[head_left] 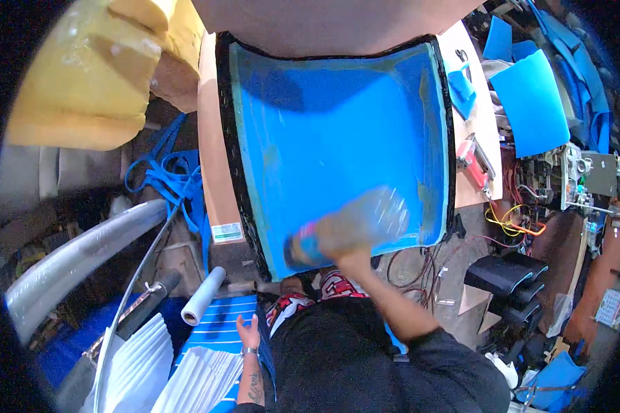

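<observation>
My right hand, smeared by motion, is closed around a clear plastic bottle. The bottle lies tilted over the near edge of a bright blue foam-like panel, and its darker end points left. Black edging runs down both sides of this panel, with greenish, glue-like bands just inside. My left hand is low at the left, fingers apart and holding nothing. Striped blue material lies beside it.
A red staple gun rests on the table at the right, near blue foam offcuts. Yellow foam stands far left. Closer in are blue strips and a pale roll. Cables trail across the floor.
</observation>
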`<action>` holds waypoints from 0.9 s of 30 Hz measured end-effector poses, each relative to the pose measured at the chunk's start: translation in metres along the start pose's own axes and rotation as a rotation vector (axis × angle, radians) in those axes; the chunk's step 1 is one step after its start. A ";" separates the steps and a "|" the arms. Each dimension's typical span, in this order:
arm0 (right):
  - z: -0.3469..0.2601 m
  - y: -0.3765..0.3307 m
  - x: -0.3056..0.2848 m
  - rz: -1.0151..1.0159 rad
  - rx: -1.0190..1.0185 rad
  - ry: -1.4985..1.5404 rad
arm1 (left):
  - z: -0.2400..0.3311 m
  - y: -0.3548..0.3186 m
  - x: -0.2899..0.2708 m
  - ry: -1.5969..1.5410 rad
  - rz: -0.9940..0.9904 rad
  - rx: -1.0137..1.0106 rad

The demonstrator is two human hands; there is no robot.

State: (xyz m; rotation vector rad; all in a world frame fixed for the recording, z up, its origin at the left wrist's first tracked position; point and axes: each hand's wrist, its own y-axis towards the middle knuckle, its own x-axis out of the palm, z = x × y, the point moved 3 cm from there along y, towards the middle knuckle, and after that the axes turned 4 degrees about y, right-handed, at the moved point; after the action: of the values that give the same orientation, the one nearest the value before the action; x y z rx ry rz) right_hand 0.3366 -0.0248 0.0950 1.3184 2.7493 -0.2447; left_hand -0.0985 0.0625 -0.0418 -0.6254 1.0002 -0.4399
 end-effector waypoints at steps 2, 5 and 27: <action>-0.007 -0.044 -0.008 -0.122 -0.018 -0.488 | 0.057 -0.012 -0.013 -0.118 -0.031 -0.062; -0.025 0.056 -0.020 0.016 -0.308 -0.573 | 0.000 0.035 -0.024 -0.010 0.020 0.118; -0.067 0.224 -0.049 0.080 -0.129 -0.612 | -0.004 0.035 -0.036 0.035 0.088 0.091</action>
State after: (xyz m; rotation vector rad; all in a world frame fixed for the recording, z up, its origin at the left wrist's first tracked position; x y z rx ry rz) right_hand 0.5420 0.0876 0.1436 1.0888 2.1588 -0.3826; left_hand -0.1173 0.1098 -0.0437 -0.4916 1.0311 -0.4174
